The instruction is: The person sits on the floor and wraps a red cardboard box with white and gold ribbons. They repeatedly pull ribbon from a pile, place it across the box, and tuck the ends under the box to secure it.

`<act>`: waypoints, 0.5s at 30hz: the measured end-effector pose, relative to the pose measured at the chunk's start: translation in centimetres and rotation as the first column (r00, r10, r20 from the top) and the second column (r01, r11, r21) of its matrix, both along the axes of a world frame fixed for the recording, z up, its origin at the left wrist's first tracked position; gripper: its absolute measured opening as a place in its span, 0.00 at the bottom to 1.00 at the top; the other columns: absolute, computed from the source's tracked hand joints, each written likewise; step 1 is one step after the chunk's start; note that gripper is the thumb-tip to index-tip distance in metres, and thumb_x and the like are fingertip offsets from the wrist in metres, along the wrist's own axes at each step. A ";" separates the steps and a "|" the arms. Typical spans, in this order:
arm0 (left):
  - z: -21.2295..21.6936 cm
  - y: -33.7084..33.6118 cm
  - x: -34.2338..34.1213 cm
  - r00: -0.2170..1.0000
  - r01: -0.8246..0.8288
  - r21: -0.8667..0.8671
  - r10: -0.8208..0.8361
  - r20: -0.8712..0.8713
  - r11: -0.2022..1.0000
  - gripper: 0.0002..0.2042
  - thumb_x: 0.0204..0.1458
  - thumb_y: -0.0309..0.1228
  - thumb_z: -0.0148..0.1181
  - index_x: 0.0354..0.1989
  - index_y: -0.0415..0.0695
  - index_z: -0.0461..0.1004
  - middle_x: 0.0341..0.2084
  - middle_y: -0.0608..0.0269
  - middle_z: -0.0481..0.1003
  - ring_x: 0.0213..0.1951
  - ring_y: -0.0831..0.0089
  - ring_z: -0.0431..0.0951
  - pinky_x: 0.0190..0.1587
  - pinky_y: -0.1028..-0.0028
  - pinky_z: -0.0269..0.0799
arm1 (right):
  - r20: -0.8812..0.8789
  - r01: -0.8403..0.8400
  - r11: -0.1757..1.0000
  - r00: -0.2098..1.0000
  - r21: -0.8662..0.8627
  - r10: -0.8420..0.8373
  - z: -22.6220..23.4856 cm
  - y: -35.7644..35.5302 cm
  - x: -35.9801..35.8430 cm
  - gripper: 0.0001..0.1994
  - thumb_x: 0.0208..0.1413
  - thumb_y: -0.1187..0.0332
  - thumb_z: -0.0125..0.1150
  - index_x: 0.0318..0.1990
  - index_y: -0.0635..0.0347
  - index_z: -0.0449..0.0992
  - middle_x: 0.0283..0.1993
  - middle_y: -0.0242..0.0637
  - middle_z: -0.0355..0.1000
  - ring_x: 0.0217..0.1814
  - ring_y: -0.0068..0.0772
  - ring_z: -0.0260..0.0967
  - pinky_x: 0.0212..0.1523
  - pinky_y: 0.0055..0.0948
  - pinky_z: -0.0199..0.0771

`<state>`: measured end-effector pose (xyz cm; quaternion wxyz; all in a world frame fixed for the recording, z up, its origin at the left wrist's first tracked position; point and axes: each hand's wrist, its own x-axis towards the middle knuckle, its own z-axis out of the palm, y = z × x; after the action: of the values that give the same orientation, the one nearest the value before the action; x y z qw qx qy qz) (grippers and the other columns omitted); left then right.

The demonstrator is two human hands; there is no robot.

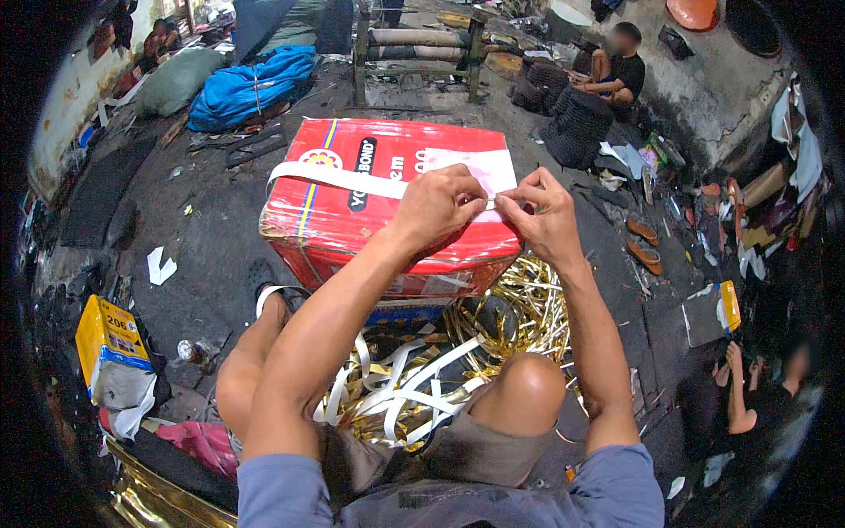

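Observation:
A long white strip (348,179) lies across the top of a red cardboard box (352,231), its left end curling over the box's edge. Over the box's right part, my left hand (440,204) is closed in a pinch on the strip. Close beside it, my right hand (547,216) pinches what looks like the strip's end between thumb and forefinger. A small pale bit shows between the two sets of fingertips, too small to make out. Beneath both hands a whitish-pink sheet (493,165) lies on the box top.
Loose white strips (414,396) and a tangle of gold strips (537,295) lie between my legs and the box. A yellow carton (104,339) stands at left; a blue tarp bundle (251,88) lies beyond. Two people (623,70) sit at right, near stacked dark pieces (576,128) and sandals (644,246).

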<state>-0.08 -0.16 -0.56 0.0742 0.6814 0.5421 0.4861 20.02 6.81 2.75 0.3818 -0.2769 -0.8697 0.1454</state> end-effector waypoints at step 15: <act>1.3 0.7 0.1 0.984 0.053 -0.153 -0.025 0.179 0.987 0.07 0.51 0.28 0.67 0.31 0.36 0.84 0.27 0.55 0.82 0.29 0.74 0.80 0.33 0.69 0.75 | -0.153 -0.085 0.876 0.988 -0.474 0.014 -2.0 1.8 -0.5 0.11 0.55 0.73 0.71 0.36 0.56 0.70 0.27 0.18 0.59 0.27 0.11 0.57 0.26 0.19 0.56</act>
<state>0.06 0.55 0.75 0.1848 0.6382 0.5566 0.4988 19.54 8.63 0.78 0.3596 -0.3290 -0.7836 0.3853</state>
